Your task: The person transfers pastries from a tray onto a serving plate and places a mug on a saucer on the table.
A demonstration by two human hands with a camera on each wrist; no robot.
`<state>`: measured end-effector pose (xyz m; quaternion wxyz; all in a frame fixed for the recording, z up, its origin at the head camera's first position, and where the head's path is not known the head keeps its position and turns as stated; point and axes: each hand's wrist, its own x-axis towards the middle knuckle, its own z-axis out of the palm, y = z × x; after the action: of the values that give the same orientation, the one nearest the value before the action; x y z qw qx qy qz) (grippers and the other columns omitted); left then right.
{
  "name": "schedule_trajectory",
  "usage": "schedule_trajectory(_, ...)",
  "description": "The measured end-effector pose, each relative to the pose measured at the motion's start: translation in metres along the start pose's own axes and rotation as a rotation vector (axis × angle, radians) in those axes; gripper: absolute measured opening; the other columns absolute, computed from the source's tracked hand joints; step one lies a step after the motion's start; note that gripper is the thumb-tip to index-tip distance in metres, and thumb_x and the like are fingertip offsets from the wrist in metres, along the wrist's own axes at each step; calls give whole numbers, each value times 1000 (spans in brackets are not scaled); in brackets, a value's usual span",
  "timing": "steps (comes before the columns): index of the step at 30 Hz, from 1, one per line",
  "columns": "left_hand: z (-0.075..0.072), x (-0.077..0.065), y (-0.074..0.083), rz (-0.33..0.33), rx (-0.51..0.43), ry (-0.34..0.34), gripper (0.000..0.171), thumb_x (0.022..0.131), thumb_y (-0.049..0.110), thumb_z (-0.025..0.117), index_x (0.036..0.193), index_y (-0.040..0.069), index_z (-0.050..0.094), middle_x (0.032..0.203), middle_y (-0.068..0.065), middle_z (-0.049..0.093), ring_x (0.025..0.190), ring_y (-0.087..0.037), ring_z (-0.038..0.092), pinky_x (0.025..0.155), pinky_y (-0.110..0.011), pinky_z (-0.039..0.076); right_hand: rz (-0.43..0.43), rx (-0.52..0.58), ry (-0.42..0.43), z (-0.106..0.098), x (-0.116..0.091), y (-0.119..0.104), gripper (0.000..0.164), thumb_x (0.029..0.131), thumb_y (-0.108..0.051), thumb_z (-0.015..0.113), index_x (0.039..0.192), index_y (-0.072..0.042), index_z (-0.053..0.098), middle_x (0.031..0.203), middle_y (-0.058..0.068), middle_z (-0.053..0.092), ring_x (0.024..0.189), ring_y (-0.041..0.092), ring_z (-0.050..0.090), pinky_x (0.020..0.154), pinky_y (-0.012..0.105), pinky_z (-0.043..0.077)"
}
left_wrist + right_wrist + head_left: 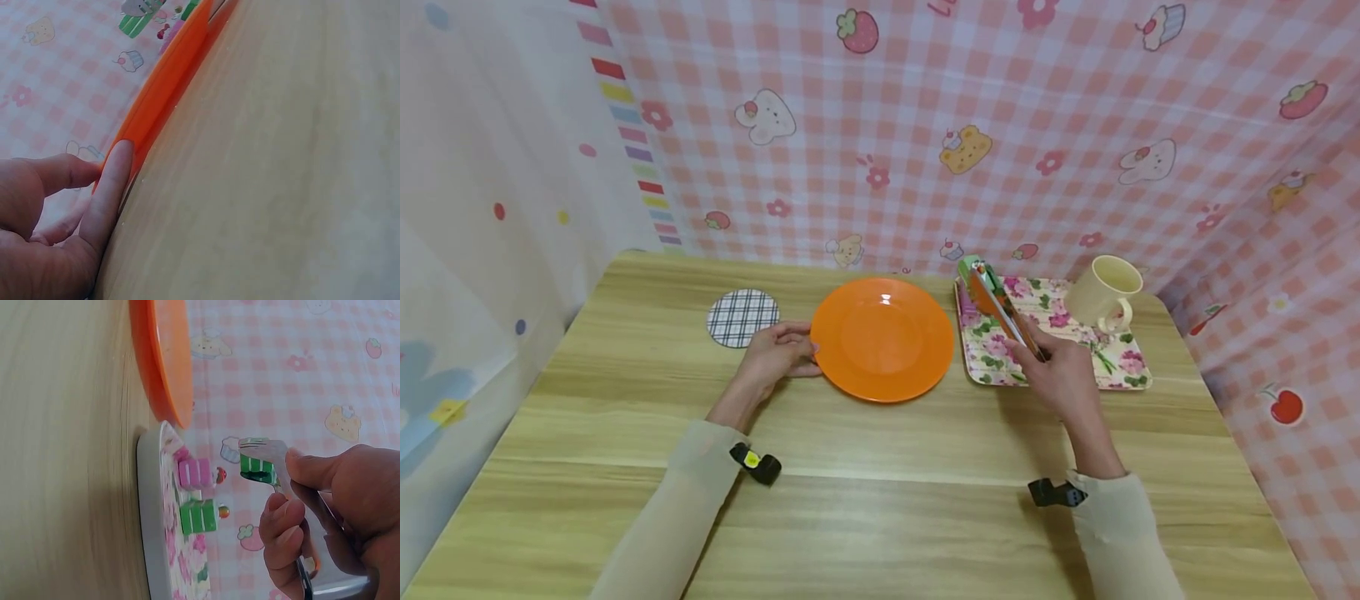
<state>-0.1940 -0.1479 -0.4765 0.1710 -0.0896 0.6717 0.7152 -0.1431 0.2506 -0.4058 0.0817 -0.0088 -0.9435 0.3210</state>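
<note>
My right hand (1060,371) grips metal tongs (322,540) with a fork-like end. Between the tongs' ends is a small green-and-white toy cake slice (255,465), raised above the flowered tray (992,367). On that tray stand a pink cake slice (195,474) and another green cake slice (199,517), each with a small round topping. An orange plate (883,337) sits left of the tray. My left hand (775,358) is at its left rim, pinching the edge between thumb and fingers.
A cream mug (1103,292) stands at the tray's back right, its handle toward the front. Left of the plate lies a round checked coaster (742,317). A pink checked cloth (902,150) hangs behind the wooden table (880,517).
</note>
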Motion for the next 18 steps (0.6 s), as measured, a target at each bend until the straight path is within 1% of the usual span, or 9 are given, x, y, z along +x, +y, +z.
schedule_trajectory(3,0,0,0,-3,6,-3,46,97,-1,62,142,3,54,110,-11,61,84,-17,74,81,-36,68,9,-4,-9,4,-1,-3,53,99,-41,68,144,-16,59,66,12,65,51,14,46,41,26,38)
schedule_trajectory(10,-2,0,1,-5,-12,1,46,98,-1,62,143,2,53,110,-11,61,85,-18,73,82,-37,68,-32,3,-35,13,3,-14,53,97,-39,71,143,-15,60,58,6,54,49,15,41,40,25,33)
schedule_trajectory(14,-3,0,0,13,-19,5,45,98,-2,62,142,1,54,108,-11,62,84,-17,73,81,-36,68,-53,30,-48,20,4,-20,52,97,-40,71,143,-15,60,59,6,55,50,15,43,40,24,33)
schedule_trajectory(18,-3,-1,0,9,-18,-12,45,98,-1,62,141,2,54,107,-10,62,84,-18,74,81,-37,68,-49,31,-95,27,0,-24,53,97,-41,70,143,-17,60,57,2,44,51,16,38,42,23,29)
